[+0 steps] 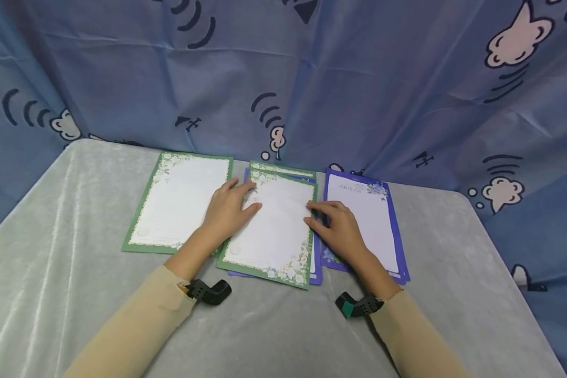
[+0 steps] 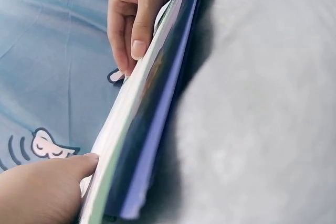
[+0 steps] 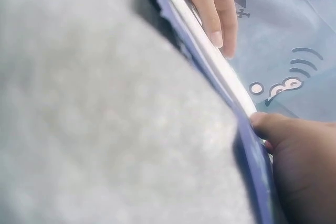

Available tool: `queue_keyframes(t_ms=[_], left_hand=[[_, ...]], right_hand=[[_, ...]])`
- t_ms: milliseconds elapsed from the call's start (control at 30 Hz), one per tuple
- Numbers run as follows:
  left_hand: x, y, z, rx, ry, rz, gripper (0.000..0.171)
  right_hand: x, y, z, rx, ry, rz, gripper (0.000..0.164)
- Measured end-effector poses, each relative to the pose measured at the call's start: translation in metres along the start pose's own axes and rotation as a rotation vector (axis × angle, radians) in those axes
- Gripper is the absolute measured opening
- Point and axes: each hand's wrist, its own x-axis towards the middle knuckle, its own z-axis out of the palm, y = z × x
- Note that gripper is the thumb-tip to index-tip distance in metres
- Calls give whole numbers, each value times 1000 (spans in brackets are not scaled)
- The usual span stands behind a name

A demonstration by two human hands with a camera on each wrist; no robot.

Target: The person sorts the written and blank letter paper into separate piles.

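A green-bordered floral sheet of paper [image 1: 279, 226] lies in the middle, over another green-edged sheet [image 1: 283, 169] and purple-edged paper [image 1: 317, 257]. My left hand [image 1: 227, 210] rests at its left side, thumb extended over the white area and fingers near the top left. At the right edge my right hand [image 1: 342, 231] touches the sheet with thumb and fingertips, fingers loosely bent. In the left wrist view, the left thumb [image 2: 86, 163] meets the paper's edge. The right wrist view shows the right thumb [image 3: 262, 121] against the paper edges; the other right fingers are mostly hidden.
Another green-bordered sheet [image 1: 184, 199] lies on the left, partly under my left hand. Purple-bordered sheets [image 1: 361, 215] lie on the right, partly beneath my right hand. A grey cloth [image 1: 283, 331] covers the table. Behind it hangs a blue patterned curtain [image 1: 236, 94].
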Motion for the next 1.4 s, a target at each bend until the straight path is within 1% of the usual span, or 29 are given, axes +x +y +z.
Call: queue_keyframes(t_ms=[200,433,667,833,1167,1300,1400], left_hand=[[-1,0,-2,7,-5,-1,56],[1,4,-2,22,12,13,56],[2,4,-3,20,34,30,44],[0,3,-2,19,33,29,43],[-1,3,1,2,41,51,43],[-2,0,1,-5,58,53,44],[-1,-2,1,13,47,53,49]], right_hand=[[2,-1,1,-6,-3,3,39],[2,1,0,1,12,4,37],[5,2,-1,22,24,-9,36],[3,1,1,32,26,-11,36],[0,5,2,30,23,26,36],[1,4,1,16,3,5,41],[3,3,1,-10,-14,-15,46]])
